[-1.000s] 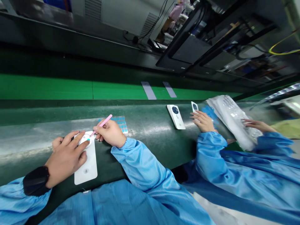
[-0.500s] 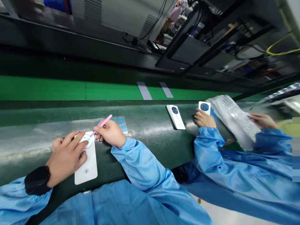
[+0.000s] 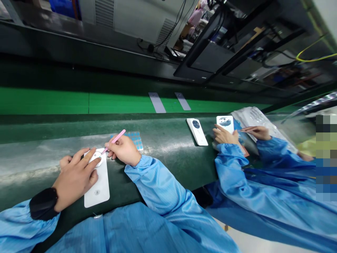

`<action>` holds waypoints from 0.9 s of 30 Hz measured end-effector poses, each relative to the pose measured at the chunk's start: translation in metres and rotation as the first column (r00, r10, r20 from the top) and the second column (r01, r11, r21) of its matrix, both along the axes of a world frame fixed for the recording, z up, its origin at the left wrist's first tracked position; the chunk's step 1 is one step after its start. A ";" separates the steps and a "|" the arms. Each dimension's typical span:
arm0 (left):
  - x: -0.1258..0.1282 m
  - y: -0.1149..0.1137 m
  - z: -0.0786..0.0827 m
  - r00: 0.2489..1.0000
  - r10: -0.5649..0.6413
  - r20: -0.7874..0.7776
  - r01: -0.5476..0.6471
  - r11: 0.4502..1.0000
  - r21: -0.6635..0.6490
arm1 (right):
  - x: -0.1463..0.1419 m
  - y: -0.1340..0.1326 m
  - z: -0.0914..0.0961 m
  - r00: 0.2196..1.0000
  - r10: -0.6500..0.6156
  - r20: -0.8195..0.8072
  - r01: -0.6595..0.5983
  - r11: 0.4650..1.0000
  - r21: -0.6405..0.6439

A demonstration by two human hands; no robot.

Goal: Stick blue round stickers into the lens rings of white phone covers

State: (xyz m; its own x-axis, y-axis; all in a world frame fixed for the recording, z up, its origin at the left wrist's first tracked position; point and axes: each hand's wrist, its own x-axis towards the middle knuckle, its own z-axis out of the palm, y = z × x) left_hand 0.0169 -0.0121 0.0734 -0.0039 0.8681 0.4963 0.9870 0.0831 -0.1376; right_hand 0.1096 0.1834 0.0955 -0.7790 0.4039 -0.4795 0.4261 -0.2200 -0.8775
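A white phone back cover [image 3: 101,186], with a round camera ring near its far end, lies on the green work surface. My left hand [image 3: 75,175] rests on it with fingers spread, their tips pressing around the ring [image 3: 97,162]. Pinched in my right hand [image 3: 123,149] are pink tweezers [image 3: 118,136], whose tip reaches the ring beside my left fingertips. A small blue bit shows at that tip; the fingers hide part of it. Behind my right hand lies a sheet of round blue stickers [image 3: 137,140], partly covered.
Right of me, a stack of white phone covers [image 3: 198,133] lies on the bench. A co-worker's hands [image 3: 226,135] work at another white cover [image 3: 228,121], near clear plastic packaging [image 3: 252,117]. Two thin pale covers [image 3: 157,102] lie on the bright green conveyor belt [image 3: 47,102].
My hands have barely moved; less blue shows at the tweezers' tip. The covers on the belt have shifted left. The co-worker's far hand has come from the packaging to the cover, whose blue film looks partly lifted.
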 end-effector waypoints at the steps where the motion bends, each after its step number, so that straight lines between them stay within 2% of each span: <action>1: 0.000 0.000 0.000 1.000 0.001 -0.001 -0.001 1.000 0.001 | 0.000 0.000 0.000 1.000 0.000 -0.004 0.000 1.000 -0.003; 11: 0.000 0.001 0.000 1.000 0.008 0.012 -0.008 1.000 0.005 | -0.001 -0.001 0.007 1.000 -0.006 0.027 0.006 1.000 0.003; 22: -0.002 0.000 -0.004 0.999 0.011 0.031 -0.011 1.000 -0.015 | 0.000 0.002 -0.005 0.999 0.034 -0.029 -0.035 0.999 -0.005; 25: -0.006 -0.005 -0.009 0.998 0.008 0.070 -0.006 1.000 -0.024 | -0.002 0.000 -0.003 0.999 0.036 -0.017 -0.036 0.999 -0.012; 27: -0.013 -0.014 -0.019 0.990 0.001 0.141 0.004 0.999 -0.035 | -0.004 -0.003 0.002 1.000 0.016 0.009 -0.016 1.000 -0.009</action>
